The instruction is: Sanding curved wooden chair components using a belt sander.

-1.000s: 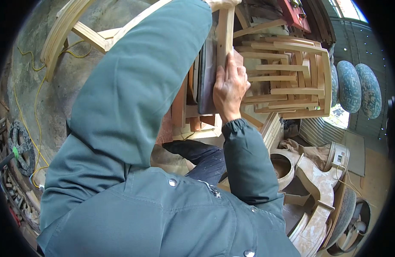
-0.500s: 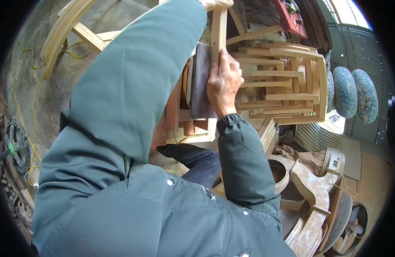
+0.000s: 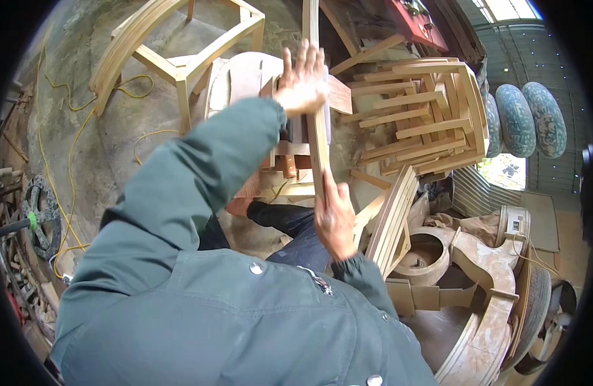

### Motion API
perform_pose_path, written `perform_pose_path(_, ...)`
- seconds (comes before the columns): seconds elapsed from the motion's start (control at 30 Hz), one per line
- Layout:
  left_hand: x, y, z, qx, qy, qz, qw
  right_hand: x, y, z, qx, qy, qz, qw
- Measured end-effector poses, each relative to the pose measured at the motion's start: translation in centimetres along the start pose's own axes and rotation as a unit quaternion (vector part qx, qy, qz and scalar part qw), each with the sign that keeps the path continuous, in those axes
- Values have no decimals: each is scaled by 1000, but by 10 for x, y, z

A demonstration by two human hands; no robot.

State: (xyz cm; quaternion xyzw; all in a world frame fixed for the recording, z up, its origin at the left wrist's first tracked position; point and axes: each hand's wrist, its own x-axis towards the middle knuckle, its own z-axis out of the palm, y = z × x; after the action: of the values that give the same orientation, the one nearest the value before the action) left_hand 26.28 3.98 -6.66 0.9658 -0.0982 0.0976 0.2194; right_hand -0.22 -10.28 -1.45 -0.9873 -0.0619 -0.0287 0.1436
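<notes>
A long pale wooden strip (image 3: 318,147) runs away from me, over a small wooden work stand (image 3: 292,149). My left hand (image 3: 303,80) lies across it with the fingers spread and the palm down. At the near end of the strip, my right hand (image 3: 335,220) is closed round the wood, thumb and fingers along its sides. The flat surface under the strip is mostly covered by the wood and my left hand. Rounded pale wooden pieces (image 3: 245,80) sit just left of the stand.
An angular wooden frame (image 3: 181,71) stands far left near a yellow cable (image 3: 71,161). Right of the strip are stacked wooden frames (image 3: 431,122), leaning slats (image 3: 394,219) and a bandsaw-like machine body (image 3: 496,283). A red machine (image 3: 419,22) stands behind, and patterned rolls (image 3: 531,119) at far right.
The strip and my right hand have come nearer to my body. My left hand has moved back from the far end and now lies spread on the strip.
</notes>
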Motion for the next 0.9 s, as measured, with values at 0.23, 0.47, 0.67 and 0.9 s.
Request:
perform_pose_path(0.23,-176,79,-11,-101,-29,36,994,-181,9,-65,20,-97,47,994)
perform_pose_path(0.47,-210,95,-10,-157,7,36,987,-221,6,-93,-67,-105,51,991)
perform_pose_path(0.67,-118,41,-5,-141,-3,41,989,-112,-10,-50,-14,-54,-12,998)
perform_pose_path(0.9,5,-7,-13,-114,-59,23,991,9,-11,-18,-34,11,-33,999)
